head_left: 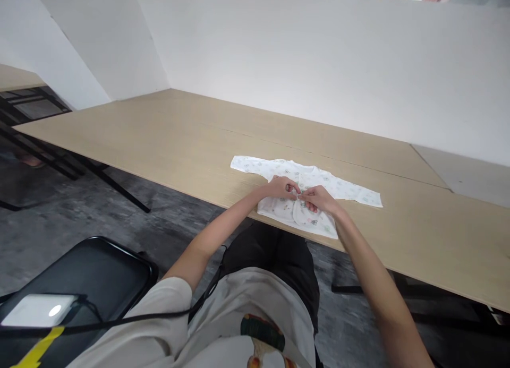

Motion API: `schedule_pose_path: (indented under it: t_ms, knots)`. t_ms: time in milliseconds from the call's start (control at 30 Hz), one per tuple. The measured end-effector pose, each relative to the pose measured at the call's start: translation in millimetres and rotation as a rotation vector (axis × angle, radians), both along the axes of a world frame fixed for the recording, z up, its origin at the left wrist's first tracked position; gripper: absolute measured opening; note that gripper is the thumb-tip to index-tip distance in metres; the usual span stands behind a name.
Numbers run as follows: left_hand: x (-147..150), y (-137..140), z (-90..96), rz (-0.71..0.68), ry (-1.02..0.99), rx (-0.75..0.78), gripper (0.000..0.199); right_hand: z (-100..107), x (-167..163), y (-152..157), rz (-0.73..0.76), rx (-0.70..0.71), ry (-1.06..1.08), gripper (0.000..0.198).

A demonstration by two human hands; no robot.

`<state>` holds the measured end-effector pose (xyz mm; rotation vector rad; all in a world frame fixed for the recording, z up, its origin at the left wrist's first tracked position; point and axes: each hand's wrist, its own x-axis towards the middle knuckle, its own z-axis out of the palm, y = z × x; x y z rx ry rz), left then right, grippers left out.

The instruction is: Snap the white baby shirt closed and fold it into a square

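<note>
A small white baby shirt (279, 169) with a faint print lies spread on the wooden table, its long sleeves stretched out to both sides and its hem near the front edge. My left hand (283, 188) pinches the fabric at the middle of the shirt's front opening. Close against it, my right hand (316, 198) pinches the other side of the same spot, fingertips nearly touching those of the left. Whatever fastening lies between the fingertips is too small to make out.
The light wooden table (159, 139) runs along a white wall (319, 65). A black chair (91, 272) at the lower left carries a white flat device (37, 309) with a cable. A black cord (159, 316) crosses beside my body.
</note>
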<state>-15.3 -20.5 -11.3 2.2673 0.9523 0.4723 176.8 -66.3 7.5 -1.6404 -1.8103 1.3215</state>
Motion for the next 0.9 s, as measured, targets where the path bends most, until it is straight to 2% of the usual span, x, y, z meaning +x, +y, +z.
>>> schedule_pose_path:
  t_ms: [133, 333, 433, 500, 567, 633, 700, 800, 900]
  knots:
    - [-1, 1, 1.0, -0.016, 0.001, -0.008, 0.029, -4, -1, 2, 0.025, 0.049, -0.044, 0.031]
    - [-8, 15, 2.9, -0.094, -0.041, -0.074, 0.034, 8, -6, 1, 0.086, 0.038, -0.197, 0.043]
    - [-24, 32, 8.0, 0.076, -0.110, 0.066, 0.032, 18, 15, 8, 0.031, 0.070, -0.229, 0.047]
    - [-43, 47, 10.3, 0.256, -0.029, 0.224, 0.032, 24, 43, 20, -0.154, 0.216, -0.301, 0.047]
    - [-65, 63, 9.9, 0.416, 0.151, 0.331, 0.035, 25, 77, 32, -0.378, 0.400, -0.526, 0.041]
    - [-87, 74, 7.1, 0.498, 0.325, 0.338, 0.041, 20, 108, 42, -0.451, 0.480, -0.784, 0.035]
    - [-103, 81, 4.1, 0.504, 0.418, 0.316, 0.045, 10, 131, 45, -0.394, 0.444, -0.941, 0.036]
    - [-112, 85, 7.0, 0.487, 0.469, 0.274, 0.039, -1, 145, 43, -0.293, 0.383, -1.027, 0.039]
    - [-111, 91, 28.8, 0.451, 0.525, 0.191, 0.031, 14, 145, 42, -0.195, 0.323, -1.053, 0.034]
